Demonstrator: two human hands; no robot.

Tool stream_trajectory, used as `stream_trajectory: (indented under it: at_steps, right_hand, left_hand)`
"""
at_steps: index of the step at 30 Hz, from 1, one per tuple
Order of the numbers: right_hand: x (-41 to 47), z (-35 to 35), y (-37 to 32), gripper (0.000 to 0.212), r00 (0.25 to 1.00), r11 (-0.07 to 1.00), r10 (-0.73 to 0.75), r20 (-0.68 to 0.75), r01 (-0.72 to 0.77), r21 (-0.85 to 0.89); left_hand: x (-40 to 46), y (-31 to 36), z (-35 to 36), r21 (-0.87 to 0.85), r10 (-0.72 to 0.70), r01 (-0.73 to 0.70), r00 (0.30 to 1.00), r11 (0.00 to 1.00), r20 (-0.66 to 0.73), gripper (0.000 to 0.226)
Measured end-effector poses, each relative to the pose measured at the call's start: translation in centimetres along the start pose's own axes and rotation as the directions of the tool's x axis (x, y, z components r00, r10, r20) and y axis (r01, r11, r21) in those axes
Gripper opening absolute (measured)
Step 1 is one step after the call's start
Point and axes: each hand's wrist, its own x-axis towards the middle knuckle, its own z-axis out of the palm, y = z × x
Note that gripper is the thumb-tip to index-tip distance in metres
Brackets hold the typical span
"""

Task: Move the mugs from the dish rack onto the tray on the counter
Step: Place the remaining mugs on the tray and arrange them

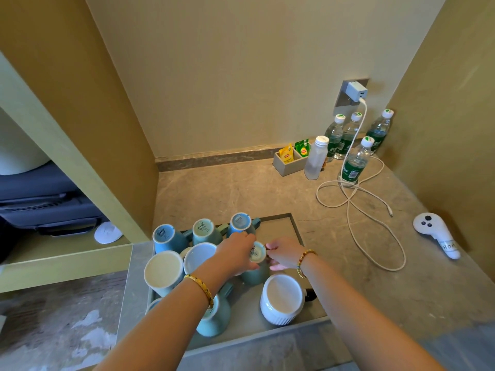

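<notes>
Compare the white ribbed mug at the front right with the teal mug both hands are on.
The white ribbed mug is wider and white; the teal mug is narrower. The left hand and right hand hold the teal mug; nothing touches the white one. The teal mug's base bears a printed mark, the white one's is plain. Both stand upside down in the tray.
</notes>
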Motion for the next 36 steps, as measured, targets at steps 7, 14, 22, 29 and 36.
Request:
stream_trajectory:
  at_steps: [7,14,22,29,36]
  right_hand:
    - [-0.1,0.9,-0.4,0.029,0.998,0.983,-0.035,0.043,0.042,-0.177]
    - [-0.8,1.5,-1.0,0.019,0.997,0.894,-0.072,0.023,0.075,-0.443]
    - [-1.0,2.5,-0.8,0.013,0.992,0.813,-0.097,0.082,0.127,-0.568]
    - [-1.9,2.8,-0.6,0.025,0.990,0.846,-0.122,0.071,0.142,-0.514]
    - [-3.3,3.2,0.4,0.037,0.993,0.867,-0.113,-0.013,0.092,-0.489]
  left_hand:
    - [-0.7,-0.4,-0.3,0.113,-0.023,0.026,0.999,0.993,-0.032,0.054]
    - [-1.1,-0.8,0.1,0.125,-0.060,0.073,0.993,0.989,-0.104,0.050]
    - [-1.4,-0.6,1.2,0.139,-0.130,0.157,0.974,0.978,-0.185,0.056]
    - [-1.5,-0.5,1.6,0.147,-0.137,0.174,0.964,0.974,-0.229,0.056]
    - [-1.2,-1.0,1.6,0.082,-0.085,0.106,0.970,0.991,-0.228,0.050]
